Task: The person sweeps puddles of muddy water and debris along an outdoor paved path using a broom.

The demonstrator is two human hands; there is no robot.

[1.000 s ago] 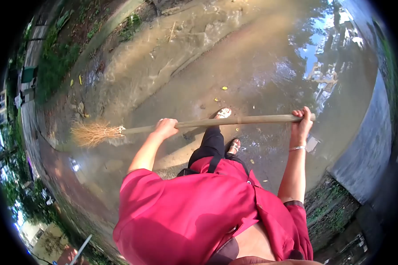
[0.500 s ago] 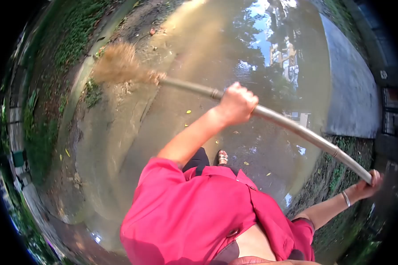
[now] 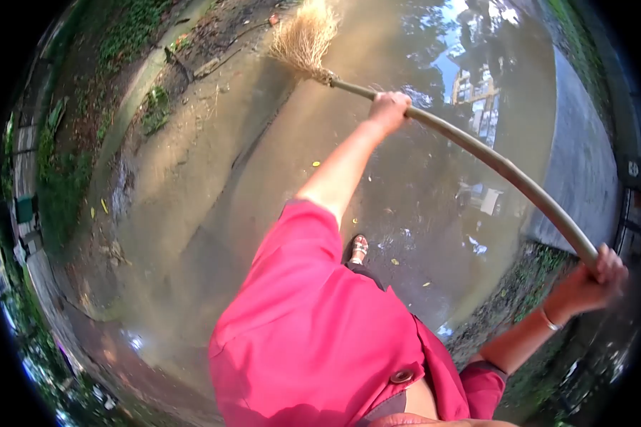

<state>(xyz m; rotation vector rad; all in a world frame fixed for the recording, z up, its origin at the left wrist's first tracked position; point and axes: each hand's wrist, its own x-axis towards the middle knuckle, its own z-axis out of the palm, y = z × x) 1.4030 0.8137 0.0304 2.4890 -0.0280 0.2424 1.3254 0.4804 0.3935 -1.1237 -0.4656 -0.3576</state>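
Observation:
A long-handled straw broom slants across the view, its bristle head at the top over the wet ground and muddy water. My left hand is wrapped round the wooden handle, not far below the bristles, with the arm stretched forward. Near the handle's other end, at the far right, my right hand is closed round it and has a bracelet on the wrist. The handle looks bowed in this wide view.
Muddy water covers the paved path and reflects trees and a building. On the left runs a low curb with mud, twigs and plants. A grey concrete slab lies at right. My sandalled foot stands on wet ground.
The broom head has swung from the left curb up and rightward, away from my body. My left hand has moved forward with it, while my right hand has shifted slightly upward in view.

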